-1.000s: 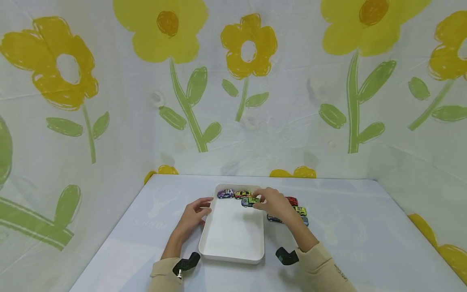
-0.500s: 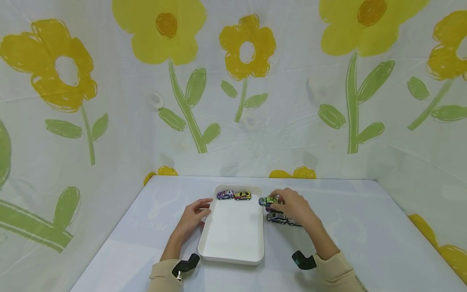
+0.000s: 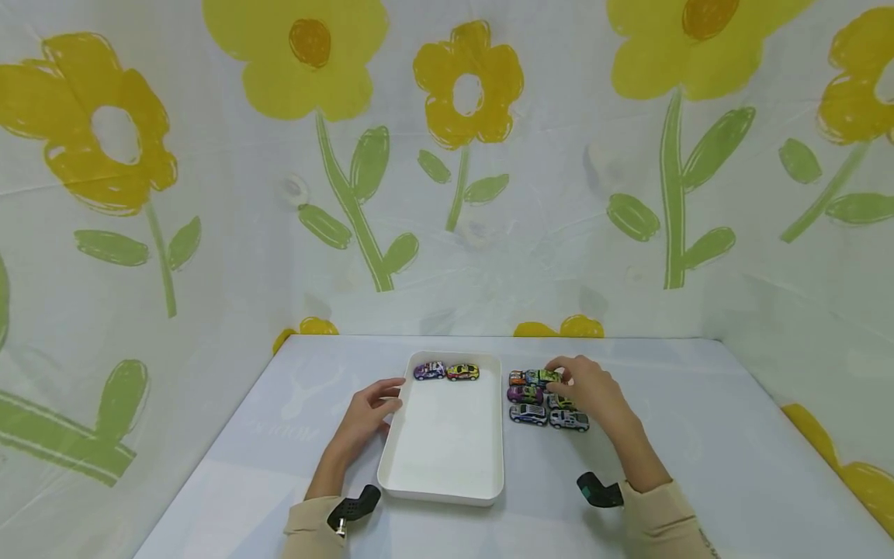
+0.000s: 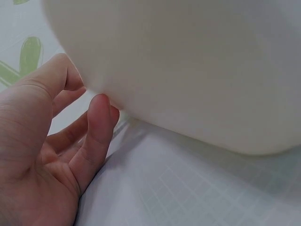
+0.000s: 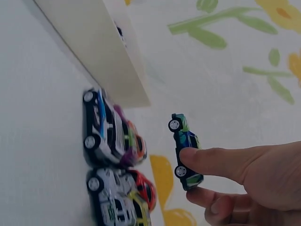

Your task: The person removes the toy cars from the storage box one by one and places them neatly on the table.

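The right hand (image 3: 592, 390) pinches a green toy car (image 5: 190, 136) between thumb and fingers, holding it off the table (image 3: 670, 442), to the right of the tray (image 3: 440, 442). Around and below it, an orange car (image 3: 517, 378), a purple car (image 3: 525, 395), a blue-and-white car (image 3: 528, 414), a grey car (image 3: 569, 420), a partly hidden yellow-green car (image 3: 559, 402) and a red car (image 5: 145, 188) cluster on the table. The left hand (image 3: 365, 411), its fingers loosely bent and gripping nothing, touches the white tray's left side. Inside, along the far wall, sit a purple-and-white car (image 3: 429, 371) and a yellow car (image 3: 463, 373). Beyond hangs flowered cloth (image 3: 545, 241).
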Demonstrator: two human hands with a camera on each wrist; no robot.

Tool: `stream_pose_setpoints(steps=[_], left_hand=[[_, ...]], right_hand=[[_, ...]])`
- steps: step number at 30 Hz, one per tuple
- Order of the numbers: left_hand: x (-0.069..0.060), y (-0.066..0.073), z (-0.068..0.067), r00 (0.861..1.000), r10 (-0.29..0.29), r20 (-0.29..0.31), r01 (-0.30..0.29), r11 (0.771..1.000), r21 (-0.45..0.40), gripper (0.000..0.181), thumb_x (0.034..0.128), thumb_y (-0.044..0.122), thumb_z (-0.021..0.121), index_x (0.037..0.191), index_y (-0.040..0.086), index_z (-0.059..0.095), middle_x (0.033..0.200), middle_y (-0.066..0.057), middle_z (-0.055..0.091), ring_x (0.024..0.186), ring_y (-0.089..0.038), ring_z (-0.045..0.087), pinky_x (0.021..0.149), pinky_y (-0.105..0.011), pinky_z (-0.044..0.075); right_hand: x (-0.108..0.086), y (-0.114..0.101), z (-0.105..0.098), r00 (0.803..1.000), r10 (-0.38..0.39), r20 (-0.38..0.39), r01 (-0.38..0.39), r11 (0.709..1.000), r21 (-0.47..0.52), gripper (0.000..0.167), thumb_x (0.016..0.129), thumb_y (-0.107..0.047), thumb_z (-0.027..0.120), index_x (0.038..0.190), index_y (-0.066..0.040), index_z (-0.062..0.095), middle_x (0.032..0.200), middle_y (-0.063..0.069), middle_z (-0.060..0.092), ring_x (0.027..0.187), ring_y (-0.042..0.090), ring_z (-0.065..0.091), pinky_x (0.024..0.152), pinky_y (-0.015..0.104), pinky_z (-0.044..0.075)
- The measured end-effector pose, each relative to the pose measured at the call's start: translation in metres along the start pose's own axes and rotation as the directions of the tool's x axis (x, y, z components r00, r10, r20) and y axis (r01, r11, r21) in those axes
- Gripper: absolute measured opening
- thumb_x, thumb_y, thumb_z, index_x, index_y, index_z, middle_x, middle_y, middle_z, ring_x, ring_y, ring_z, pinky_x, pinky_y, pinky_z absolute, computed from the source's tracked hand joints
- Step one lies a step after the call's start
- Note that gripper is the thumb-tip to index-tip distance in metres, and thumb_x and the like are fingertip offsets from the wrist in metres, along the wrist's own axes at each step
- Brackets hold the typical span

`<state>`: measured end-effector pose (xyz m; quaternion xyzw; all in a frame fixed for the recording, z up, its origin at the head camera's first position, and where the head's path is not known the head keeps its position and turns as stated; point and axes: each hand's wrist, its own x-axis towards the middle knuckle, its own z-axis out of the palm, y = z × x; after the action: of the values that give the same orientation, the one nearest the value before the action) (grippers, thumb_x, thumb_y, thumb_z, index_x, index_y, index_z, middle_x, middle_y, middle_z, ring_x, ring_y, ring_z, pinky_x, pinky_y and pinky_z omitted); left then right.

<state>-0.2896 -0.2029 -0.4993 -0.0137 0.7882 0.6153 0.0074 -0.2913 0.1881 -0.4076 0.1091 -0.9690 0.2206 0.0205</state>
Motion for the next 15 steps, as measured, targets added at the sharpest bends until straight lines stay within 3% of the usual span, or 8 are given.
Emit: stream_pose_setpoints(steps=[15], left_hand=[[0.000, -0.001, 0.000, 1.000, 0.012, 0.004, -0.012, 1.000, 0.003, 0.040, 0.0886, 0.017, 0.065, 0.128, 0.024, 0.063, 0.125, -0.010, 0.062, 0.091, -0.020, 0.063, 0.059, -0.030, 0.053]], right_hand=[[0.001, 0.050, -0.008, 0.998, 0.068, -0.009, -0.068, 0.997, -0.037, 0.034, 0.089, -0.023, 0.070, 0.121, -0.010, 0.065, 0.107, 0.019, 0.066, 0.092, 0.033, 0.061, 0.065, 0.041, 0.050]])
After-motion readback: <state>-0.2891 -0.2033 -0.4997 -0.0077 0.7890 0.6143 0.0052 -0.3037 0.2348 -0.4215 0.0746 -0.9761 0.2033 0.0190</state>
